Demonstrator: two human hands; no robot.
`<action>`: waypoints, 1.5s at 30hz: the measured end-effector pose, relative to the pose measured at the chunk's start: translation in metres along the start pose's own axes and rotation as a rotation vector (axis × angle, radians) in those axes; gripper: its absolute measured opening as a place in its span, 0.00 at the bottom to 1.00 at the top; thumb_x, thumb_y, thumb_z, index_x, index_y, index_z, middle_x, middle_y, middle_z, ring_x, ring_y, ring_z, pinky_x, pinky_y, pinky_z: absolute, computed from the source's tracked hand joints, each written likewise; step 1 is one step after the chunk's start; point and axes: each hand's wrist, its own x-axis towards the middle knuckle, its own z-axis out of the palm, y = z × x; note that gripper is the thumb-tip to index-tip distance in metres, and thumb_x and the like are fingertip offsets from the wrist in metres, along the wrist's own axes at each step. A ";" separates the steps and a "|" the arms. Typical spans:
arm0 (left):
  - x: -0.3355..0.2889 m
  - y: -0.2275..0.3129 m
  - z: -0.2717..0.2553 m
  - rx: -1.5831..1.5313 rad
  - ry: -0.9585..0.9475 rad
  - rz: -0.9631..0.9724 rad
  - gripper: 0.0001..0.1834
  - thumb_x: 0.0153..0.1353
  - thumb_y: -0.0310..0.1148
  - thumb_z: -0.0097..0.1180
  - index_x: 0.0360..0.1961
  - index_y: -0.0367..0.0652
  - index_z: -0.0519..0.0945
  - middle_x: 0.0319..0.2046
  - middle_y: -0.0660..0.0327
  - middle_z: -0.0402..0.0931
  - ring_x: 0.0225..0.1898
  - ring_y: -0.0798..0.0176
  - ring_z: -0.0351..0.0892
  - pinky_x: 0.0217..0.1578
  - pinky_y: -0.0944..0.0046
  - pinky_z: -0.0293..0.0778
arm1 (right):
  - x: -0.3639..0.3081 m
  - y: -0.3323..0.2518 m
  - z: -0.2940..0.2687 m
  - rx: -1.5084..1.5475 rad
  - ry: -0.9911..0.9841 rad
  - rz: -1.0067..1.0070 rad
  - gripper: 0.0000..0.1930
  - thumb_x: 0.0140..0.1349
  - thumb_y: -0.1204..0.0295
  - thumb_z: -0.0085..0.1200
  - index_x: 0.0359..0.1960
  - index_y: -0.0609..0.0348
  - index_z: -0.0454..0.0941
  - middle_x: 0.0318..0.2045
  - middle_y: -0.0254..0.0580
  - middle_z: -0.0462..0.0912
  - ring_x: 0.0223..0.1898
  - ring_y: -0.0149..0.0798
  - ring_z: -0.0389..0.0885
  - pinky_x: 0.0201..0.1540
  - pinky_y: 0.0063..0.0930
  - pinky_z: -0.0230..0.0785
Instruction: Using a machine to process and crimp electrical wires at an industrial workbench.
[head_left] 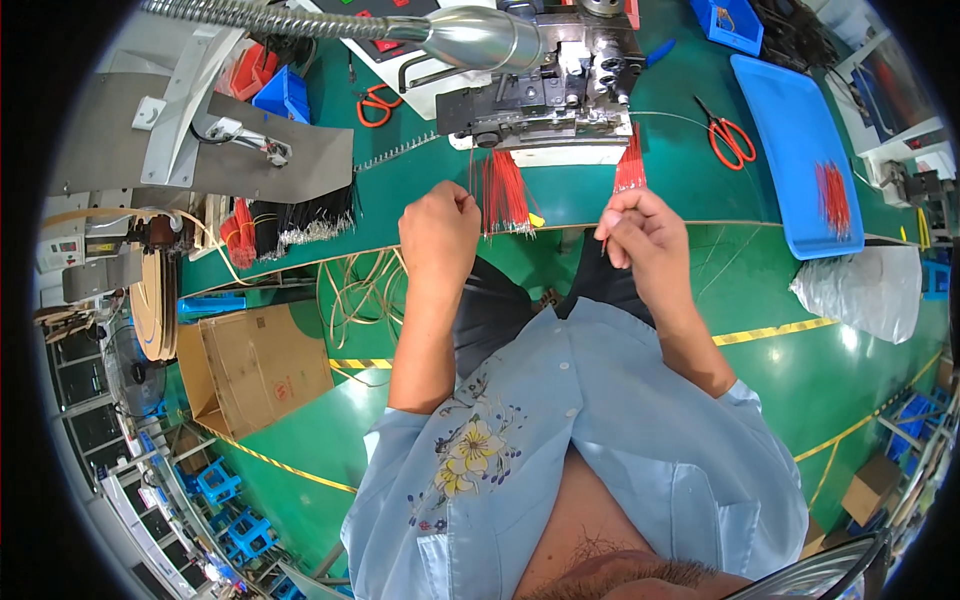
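Note:
My left hand (440, 238) is closed in a pinch at the bench's front edge, just left of a bundle of red wires (508, 195). A thin red strand runs by its fingertips; whether they grip it I cannot tell. Thumb and fingers of my right hand (648, 240) are pressed together beside a second bunch of red wires (630, 168). Something thin and dark shows below those fingertips, too small to name. Beyond both hands stands a dark metal machine (540, 105) on a white base, with the wire bunches lying in front of it.
Red-handled snips (733, 142) lie right of the machine, by a blue tray (800, 110) holding red wires. Another red-handled pair (376, 106) lies left. A flexible metal arm (330, 25) hangs overhead. Black wires (315, 215) lie at left, above a cardboard box (262, 365).

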 end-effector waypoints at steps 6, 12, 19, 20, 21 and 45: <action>-0.030 0.007 -0.016 -0.266 -0.061 -0.062 0.06 0.55 0.27 0.61 0.32 0.35 0.83 0.23 0.58 0.82 0.25 0.65 0.81 0.30 0.67 0.74 | -0.002 0.012 0.028 -0.027 -0.132 0.084 0.04 0.64 0.76 0.55 0.37 0.64 0.77 0.26 0.35 0.79 0.20 0.21 0.69 0.22 0.16 0.59; -0.068 0.024 -0.010 -0.689 -0.144 -0.105 0.05 0.57 0.23 0.62 0.34 0.33 0.83 0.25 0.61 0.82 0.27 0.75 0.79 0.31 0.73 0.75 | 0.001 0.017 0.041 0.050 -0.125 0.151 0.07 0.65 0.74 0.57 0.38 0.66 0.77 0.26 0.36 0.80 0.20 0.21 0.69 0.21 0.16 0.60; -0.074 0.030 0.001 -0.812 -0.133 -0.103 0.05 0.57 0.23 0.62 0.35 0.34 0.83 0.26 0.61 0.82 0.27 0.74 0.80 0.32 0.72 0.75 | -0.004 0.021 0.035 0.108 -0.104 0.155 0.06 0.65 0.75 0.56 0.37 0.66 0.77 0.26 0.34 0.79 0.19 0.20 0.69 0.19 0.15 0.58; -0.073 0.031 0.002 -0.813 -0.144 -0.092 0.05 0.57 0.23 0.62 0.35 0.34 0.83 0.26 0.61 0.82 0.27 0.74 0.79 0.32 0.72 0.75 | -0.004 0.022 0.034 0.140 -0.103 0.157 0.05 0.65 0.75 0.56 0.37 0.65 0.77 0.25 0.33 0.79 0.19 0.20 0.68 0.19 0.15 0.58; -0.072 0.032 0.002 -0.813 -0.156 -0.084 0.05 0.57 0.22 0.62 0.35 0.34 0.83 0.26 0.61 0.82 0.27 0.74 0.79 0.32 0.72 0.75 | -0.005 0.022 0.034 0.147 -0.102 0.156 0.05 0.65 0.75 0.56 0.37 0.65 0.77 0.25 0.33 0.79 0.19 0.20 0.68 0.19 0.15 0.58; -0.035 0.028 0.027 -1.568 -0.504 -0.200 0.05 0.60 0.26 0.63 0.35 0.35 0.82 0.25 0.65 0.77 0.22 0.77 0.65 0.22 0.75 0.60 | -0.020 0.009 0.035 -0.195 -0.113 0.032 0.06 0.65 0.73 0.57 0.34 0.63 0.81 0.21 0.26 0.75 0.20 0.16 0.65 0.21 0.15 0.54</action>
